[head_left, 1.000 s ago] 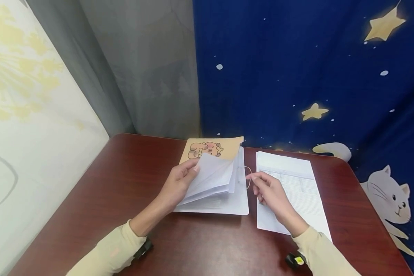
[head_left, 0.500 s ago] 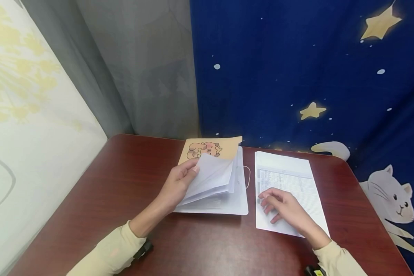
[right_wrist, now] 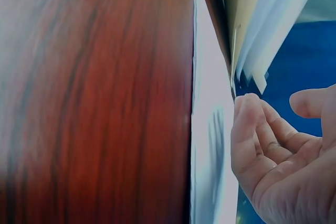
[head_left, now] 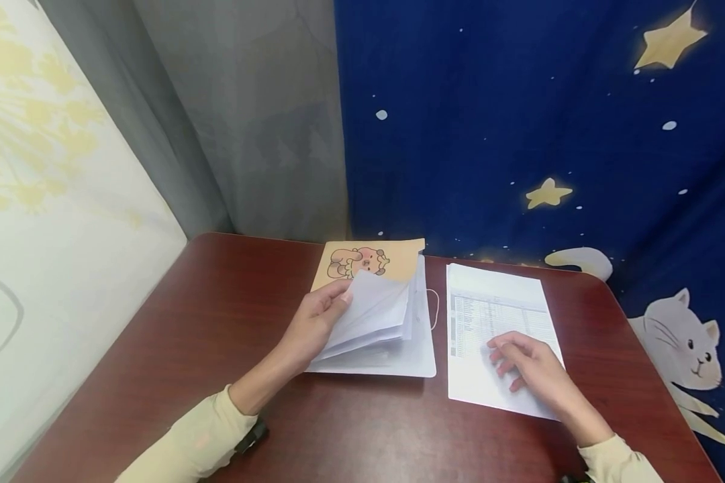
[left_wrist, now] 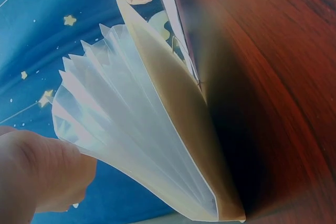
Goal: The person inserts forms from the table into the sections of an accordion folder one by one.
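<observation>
My left hand pinches the edge of the clear inner pockets of a folder, holding them lifted. Its tan cover bears a cartoon animal. In the left wrist view the pockets fan apart like an accordion. A thin elastic loop sticks out from the folder's right edge. My right hand hovers over a stack of printed sheets to the folder's right, fingers loosely bent. In the right wrist view nothing lies between the fingers of the right hand, and the sheets lie below.
The dark red wooden table bears the folder and the sheets. Behind its far edge hang a grey curtain and a blue curtain with stars and a cat. A white patterned surface stands at the left.
My right hand has left the elastic loop and moved right and nearer, over the printed sheets. The left hand keeps its hold on the pockets in about the same place.
</observation>
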### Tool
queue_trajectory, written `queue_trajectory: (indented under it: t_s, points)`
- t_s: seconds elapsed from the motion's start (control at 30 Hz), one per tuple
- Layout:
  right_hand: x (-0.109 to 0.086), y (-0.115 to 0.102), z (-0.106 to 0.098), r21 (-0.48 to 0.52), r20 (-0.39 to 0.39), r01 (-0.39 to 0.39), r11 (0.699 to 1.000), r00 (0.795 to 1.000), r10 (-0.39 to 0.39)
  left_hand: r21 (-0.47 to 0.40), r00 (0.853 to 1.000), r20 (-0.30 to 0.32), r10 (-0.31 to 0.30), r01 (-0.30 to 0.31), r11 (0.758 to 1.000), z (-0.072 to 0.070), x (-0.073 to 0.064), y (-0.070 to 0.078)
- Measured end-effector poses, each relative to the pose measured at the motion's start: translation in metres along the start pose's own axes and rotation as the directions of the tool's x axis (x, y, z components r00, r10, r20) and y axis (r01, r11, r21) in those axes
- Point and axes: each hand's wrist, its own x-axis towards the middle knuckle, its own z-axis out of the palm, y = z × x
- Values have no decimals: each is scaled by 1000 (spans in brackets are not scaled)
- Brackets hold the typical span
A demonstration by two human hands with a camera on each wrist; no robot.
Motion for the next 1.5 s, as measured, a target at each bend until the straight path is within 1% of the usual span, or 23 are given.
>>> queue_trajectory:
  t_s: [0.17, 0.4, 0.5, 0.6, 0.7, 0.8, 0.9, 1.0, 1.07, 1.23, 1.3, 1.4, 1.5]
  points:
    - [-4, 3, -14, -65, -62, -22, 998, 998, 18, -3, 1000, 1, -4, 4, 1000, 0, 0, 1]
    - [-9, 12, -32, -87, -115, -59, 994, 992, 49, -11, 1000, 4, 5, -5, 1000, -1, 0, 0]
    - [-12, 15, -37, -145, -161, -77, 986, 986, 53, -10, 1000, 4, 1, -1, 1000, -1, 1, -1]
    - [-14, 18, -41, -253, -242, -108, 961, 969, 45, -2, 1000, 0, 1, -1, 1000, -1, 1, -1]
    - [-14, 20, -44, -350, -328, -143, 926, 944, 21, 15, 1000, -3, 5, -5, 1000, -1, 1, -1]
    - [-14, 23, -47, -375, -400, -175, 910, 917, 12, 23, 1000, -5, 4, -4, 1000, -1, 2, 1]
    - [-13, 27, -51, -331, -443, -221, 917, 895, 56, 22, 1000, -7, -1, 1, 1000, -1, 2, 2]
    - [-12, 32, -54, -278, -451, -261, 924, 885, 115, 19, 1000, -5, -3, 4, 1000, 0, 2, 2]
    - [-11, 35, -55, -274, -450, -275, 922, 884, 130, 14, 1000, -4, -5, 5, 1000, 0, 2, 1]
    - [-10, 41, -58, -337, -472, -311, 889, 872, 126, 7, 1000, -3, -4, 4, 1000, 0, 1, 0]
    - [-9, 43, -60, -344, -473, -338, 876, 869, 149, 12, 1000, 1, 2, -2, 1000, 0, 2, -1]
    - [-7, 46, -63, -337, -460, -368, 866, 868, 190, 18, 1000, 1, 4, -4, 1000, 0, 1, -1]
    - [-5, 48, -64, -349, -451, -381, 857, 869, 203, 11, 1000, 2, 2, -2, 1000, 0, 1, 0]
